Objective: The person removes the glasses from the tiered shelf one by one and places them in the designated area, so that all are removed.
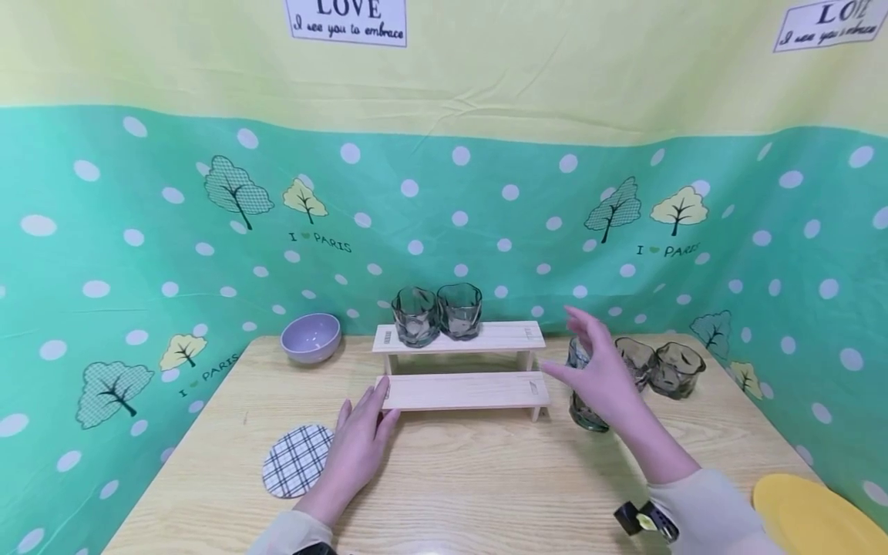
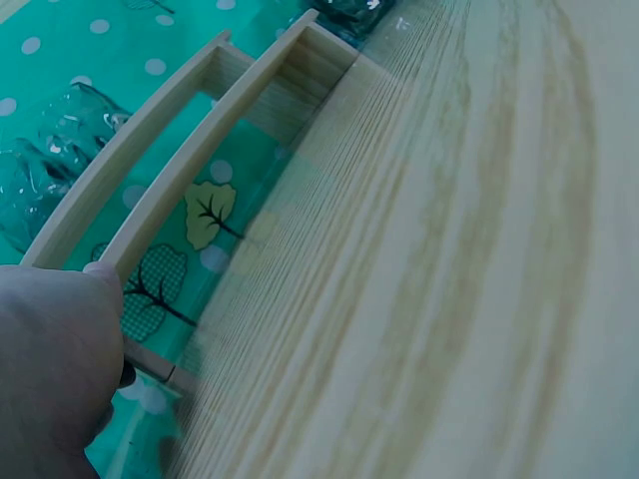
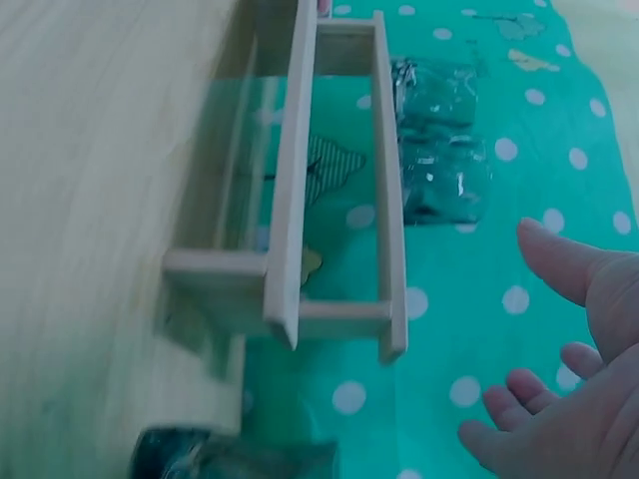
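A two-tier wooden shelf [image 1: 465, 391] stands toward the back of the table. My left hand [image 1: 361, 435] touches the left end of its lower board, fingers extended; the left wrist view shows that hand [image 2: 55, 359] against the board's end. Two wavy, smoky-tinted glasses [image 1: 459, 312] stand side by side on the upper board [image 1: 502, 334], left of its middle. My right hand [image 1: 600, 374] is raised just right of the shelf, thumb and fingers spread with nothing between them. Behind it, partly hidden, is a tinted glass [image 1: 588, 416]. The right wrist view also shows this open hand [image 3: 579, 389].
More tinted glasses [image 1: 676, 370] stand at the back right of the table [image 1: 472, 493]. A purple bowl [image 1: 312, 339] sits at the back left corner. A checked round coaster [image 1: 297, 462] lies beside my left hand, and a yellow plate [image 1: 812, 516] is at the front right. Polka-dot cloth [image 1: 458, 185] hangs behind.
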### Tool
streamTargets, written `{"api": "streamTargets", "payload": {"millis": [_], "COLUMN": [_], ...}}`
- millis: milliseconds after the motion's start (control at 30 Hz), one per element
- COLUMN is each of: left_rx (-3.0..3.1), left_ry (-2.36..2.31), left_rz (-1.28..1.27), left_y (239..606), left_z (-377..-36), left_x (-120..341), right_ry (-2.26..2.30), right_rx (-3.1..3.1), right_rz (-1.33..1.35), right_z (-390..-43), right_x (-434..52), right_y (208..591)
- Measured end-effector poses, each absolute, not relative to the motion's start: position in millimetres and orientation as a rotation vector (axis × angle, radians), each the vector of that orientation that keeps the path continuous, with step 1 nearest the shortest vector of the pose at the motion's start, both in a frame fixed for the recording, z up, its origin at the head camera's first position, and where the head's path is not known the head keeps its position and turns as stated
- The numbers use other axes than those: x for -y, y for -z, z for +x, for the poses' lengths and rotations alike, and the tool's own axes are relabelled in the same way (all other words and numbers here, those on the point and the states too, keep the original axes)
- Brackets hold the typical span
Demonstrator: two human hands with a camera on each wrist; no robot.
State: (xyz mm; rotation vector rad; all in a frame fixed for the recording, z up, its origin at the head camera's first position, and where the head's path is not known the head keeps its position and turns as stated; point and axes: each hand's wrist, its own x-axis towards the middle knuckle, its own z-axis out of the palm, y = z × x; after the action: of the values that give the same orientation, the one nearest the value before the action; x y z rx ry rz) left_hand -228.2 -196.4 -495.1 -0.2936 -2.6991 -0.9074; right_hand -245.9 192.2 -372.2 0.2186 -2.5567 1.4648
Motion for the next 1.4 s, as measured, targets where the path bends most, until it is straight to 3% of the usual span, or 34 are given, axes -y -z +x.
{"api": "streamTargets", "payload": {"millis": [767,1400], "left_rx": [2.697,2.72], "left_ry": [0.908,0.914], "left_rz": [-0.282,-0.276], "left_y": [495,495], "left_z": [-229,-229], "left_x": [196,195], "right_ry": [-1.662,-1.715], "right_rx": [2.426,2.438], "right_rz": [0.414,0.44], "right_z": [-308,-335], "right_x": [-116,-81], "right_y": [372,384]}}
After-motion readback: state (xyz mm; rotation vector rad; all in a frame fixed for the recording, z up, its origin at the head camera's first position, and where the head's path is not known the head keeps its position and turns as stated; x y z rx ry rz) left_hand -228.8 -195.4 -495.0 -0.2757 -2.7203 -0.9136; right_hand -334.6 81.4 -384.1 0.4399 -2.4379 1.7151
